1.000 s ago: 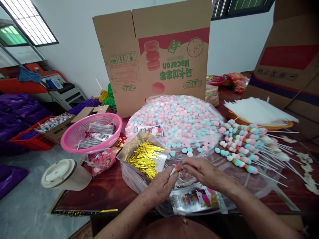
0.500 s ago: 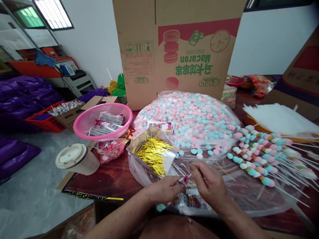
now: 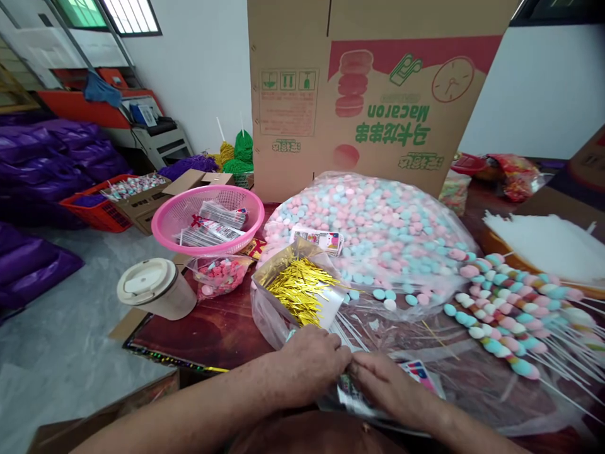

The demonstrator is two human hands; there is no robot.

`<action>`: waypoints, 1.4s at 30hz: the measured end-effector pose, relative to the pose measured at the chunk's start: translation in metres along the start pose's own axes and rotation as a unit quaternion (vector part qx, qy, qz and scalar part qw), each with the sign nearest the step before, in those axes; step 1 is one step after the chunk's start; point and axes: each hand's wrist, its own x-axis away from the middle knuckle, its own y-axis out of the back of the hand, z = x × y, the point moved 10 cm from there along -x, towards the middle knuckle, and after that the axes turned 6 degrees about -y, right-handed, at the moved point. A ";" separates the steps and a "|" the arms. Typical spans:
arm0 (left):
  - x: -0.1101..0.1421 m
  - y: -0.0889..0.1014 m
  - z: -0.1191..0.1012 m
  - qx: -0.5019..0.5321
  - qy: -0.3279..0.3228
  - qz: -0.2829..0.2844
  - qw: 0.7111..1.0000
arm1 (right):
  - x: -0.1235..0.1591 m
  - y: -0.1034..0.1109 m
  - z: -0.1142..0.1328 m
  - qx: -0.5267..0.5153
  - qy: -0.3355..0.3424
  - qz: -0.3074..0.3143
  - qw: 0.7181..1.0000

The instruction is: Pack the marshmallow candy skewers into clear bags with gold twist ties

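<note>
My left hand [image 3: 314, 364] and my right hand [image 3: 390, 384] meet at the table's near edge, fingertips touching, both closed. What they pinch is hidden between the fingers. Under them lies printed clear plastic packaging [image 3: 352, 398], and a printed label [image 3: 420, 376] shows beyond my right hand. A bit of pale blue candy peeks out behind my left wrist. Just beyond the hands, a box of gold twist ties [image 3: 302, 287] stands tilted, with white sticks [image 3: 348, 329] beside it.
Behind is a big clear bag of pink and blue candies [image 3: 378, 227]. Skewered marshmallow-like candies [image 3: 508, 315] lie at right. A pink basket [image 3: 161, 221] of printed packets, a lidded cup [image 3: 158, 287] and a bag of red candies [image 3: 220, 276] stand left. A Macaron carton [image 3: 293, 170] rises behind.
My hands have come together; the stick and the pink piece seen between them before are now covered. My left hand has turned over the top. The view has shifted left.
</note>
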 end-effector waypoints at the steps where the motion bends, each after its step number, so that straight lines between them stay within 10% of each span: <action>1: 0.004 0.008 -0.007 -0.051 -0.036 -0.050 0.997 | -0.002 -0.009 -0.007 -0.117 -0.064 0.052 0.990; 4: 0.022 0.026 -0.009 -0.039 -0.055 -0.199 0.978 | -0.012 -0.008 -0.003 -0.227 -0.118 0.130 0.958; 7: 0.040 0.023 0.036 0.209 0.105 -0.319 0.918 | -0.042 0.065 0.003 0.027 -0.061 -0.097 0.993; 9: 0.053 -0.005 0.069 0.429 0.246 -0.361 0.791 | -0.056 0.102 0.008 0.228 -0.056 -0.247 0.940; 13: 0.060 -0.061 0.078 0.698 0.395 -0.368 0.471 | -0.081 0.108 -0.004 0.317 -0.068 -0.276 0.905; 15: 0.056 -0.065 0.076 0.733 0.398 -0.375 0.405 | -0.077 0.107 -0.006 0.318 -0.063 -0.272 0.906; 22: 0.029 -0.058 0.070 0.745 0.378 -0.364 0.412 | -0.018 0.076 0.036 0.043 0.065 -0.157 0.984; 28: 0.010 -0.052 0.055 0.742 0.321 -0.344 0.478 | -0.017 0.051 0.013 -0.179 -0.016 -0.157 0.971; 35: 0.015 -0.035 0.041 0.700 0.291 -0.311 0.573 | -0.015 0.056 0.000 -0.163 -0.012 -0.230 0.959; 38: 0.019 -0.032 0.041 0.741 0.273 -0.327 0.519 | -0.009 0.056 0.001 -0.187 -0.003 -0.234 0.954; 42: 0.006 -0.044 0.020 0.853 0.219 -0.182 0.436 | 0.014 0.055 0.054 -0.067 0.162 -0.147 0.974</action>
